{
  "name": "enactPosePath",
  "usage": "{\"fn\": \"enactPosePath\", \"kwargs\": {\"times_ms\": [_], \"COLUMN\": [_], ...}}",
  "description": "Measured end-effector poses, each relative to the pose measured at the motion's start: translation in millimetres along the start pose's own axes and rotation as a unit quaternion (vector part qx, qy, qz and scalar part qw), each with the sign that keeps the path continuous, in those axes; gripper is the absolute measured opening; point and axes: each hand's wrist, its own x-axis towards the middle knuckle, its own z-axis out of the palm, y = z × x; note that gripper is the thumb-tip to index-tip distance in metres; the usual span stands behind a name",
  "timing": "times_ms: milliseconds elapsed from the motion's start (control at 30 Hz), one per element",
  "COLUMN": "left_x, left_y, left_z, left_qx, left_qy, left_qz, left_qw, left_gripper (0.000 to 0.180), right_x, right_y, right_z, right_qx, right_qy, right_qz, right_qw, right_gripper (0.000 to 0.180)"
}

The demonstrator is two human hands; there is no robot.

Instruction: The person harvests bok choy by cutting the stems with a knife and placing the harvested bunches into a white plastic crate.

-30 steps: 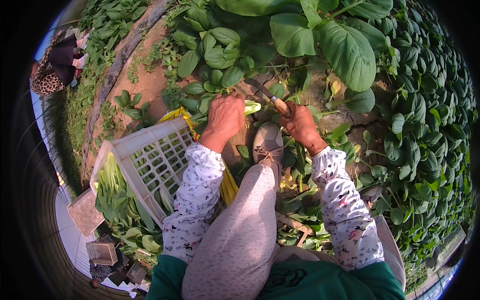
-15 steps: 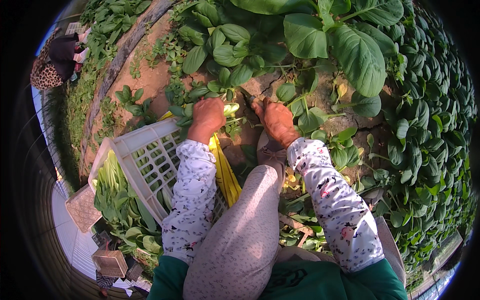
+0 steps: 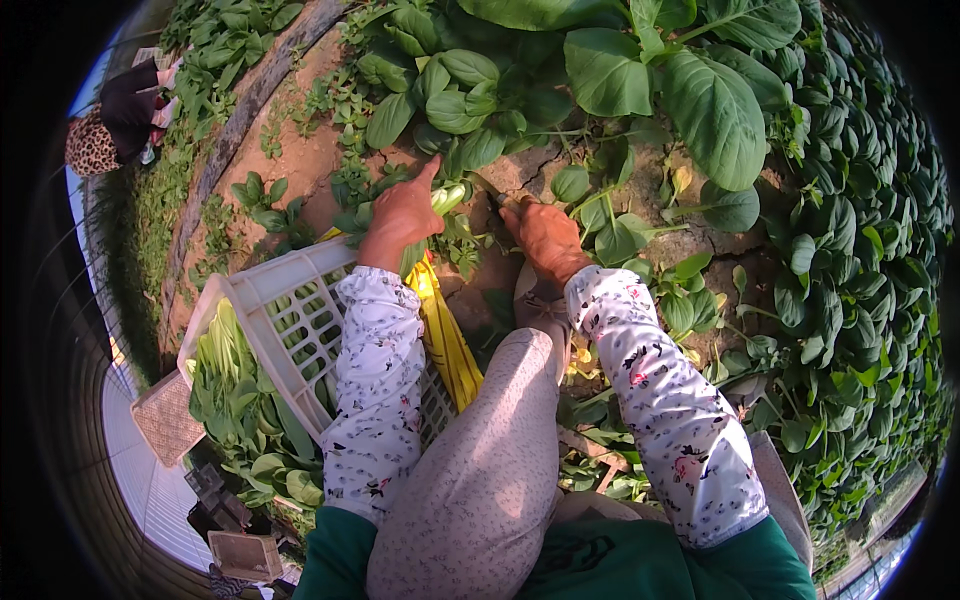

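Observation:
My left hand (image 3: 405, 214) is wrapped around a cut bok choy (image 3: 448, 198), its pale stem end showing beside the fingers and its leaves partly hidden under the hand. The index finger stretches forward toward a rooted leafy plant (image 3: 478, 148). My right hand (image 3: 548, 238) is closed on the handle of a small knife (image 3: 487, 185). Its thin blade points up and left toward the base of that plant, and most of the handle is covered by my fingers.
At my left stands a white plastic crate (image 3: 335, 258) beside a heap of picked greens (image 3: 235, 400). Yellow plastic strips (image 3: 440, 330) lie near my knee. Large-leaved plants (image 3: 715, 110) grow ahead, and a dense green row (image 3: 850, 300) at right. Another person (image 3: 115, 125) bends at far left.
My left hand has shifted slightly left, and its index finger is now extended forward. My right hand has moved slightly left with the knife. The person at far left has shifted a little.

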Motion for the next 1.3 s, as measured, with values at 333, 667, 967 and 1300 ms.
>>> {"fn": "enactPosePath", "kwargs": {"times_ms": [333,667,967,1300], "left_x": [-18,-25,-19,26], "left_y": [-16,26,91,100], "left_z": [-6,-15,19,-21], "left_qx": [-0.288,-0.259,-0.148,0.137], "left_qy": [-0.018,0.001,0.0,0.233], "left_qz": [0.11,0.158,0.282,0.378], "left_qw": [0.951,0.953,0.948,0.886], "left_gripper": [0.051,0.055,0.038,0.021], "right_x": [-34,-37,-42,-10], "right_y": [39,42,36,86], "right_z": [-43,-54,-51,-33], "right_qx": [0.548,0.62,0.657,0.412], "right_qy": [-0.053,-0.017,0.05,0.124], "right_qz": [0.095,0.156,0.109,0.023], "right_qw": [0.83,0.768,0.744,0.902], "right_gripper": [0.038,0.023,0.023,0.037]}}
